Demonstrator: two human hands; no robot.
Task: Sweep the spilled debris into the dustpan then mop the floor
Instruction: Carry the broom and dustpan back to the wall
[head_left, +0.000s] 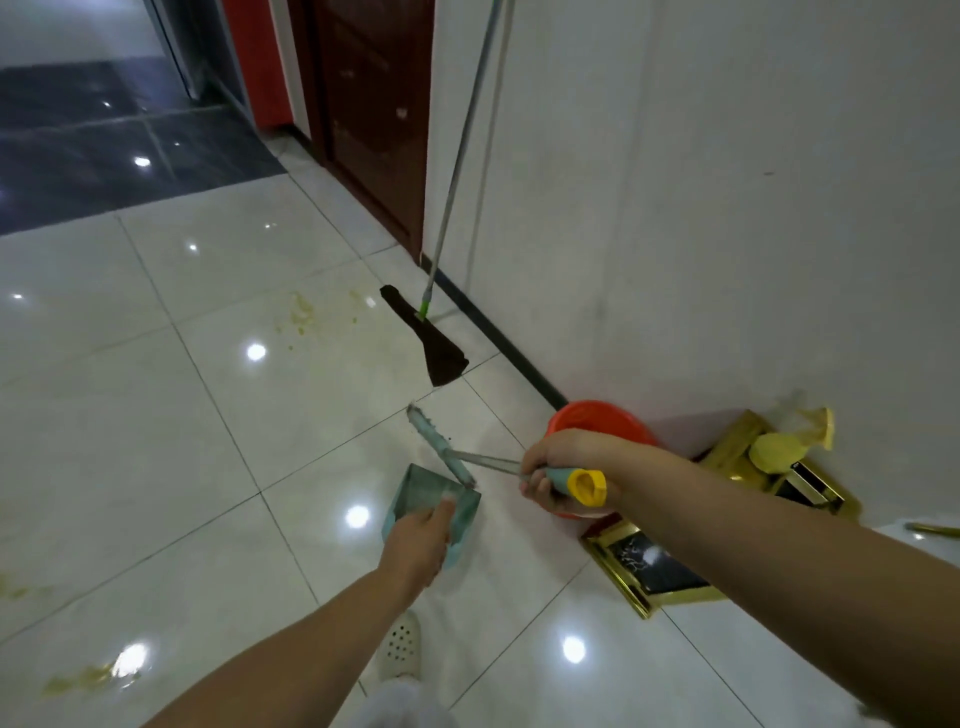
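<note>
The person's left hand (418, 540) is closed on the rear of a pale teal plastic dustpan (434, 501), resting on the glossy white tiled floor (208, 441). The right hand (558, 475) is wrapped around the teal, yellow-capped handle of a small brush (441, 447); its bristle head lies across the pan's far lip, long axis running away from the person. Yellowish spilled debris (298, 314) lies well beyond, ahead-left. A brown flat mop (423, 332) leans against the wall.
</note>
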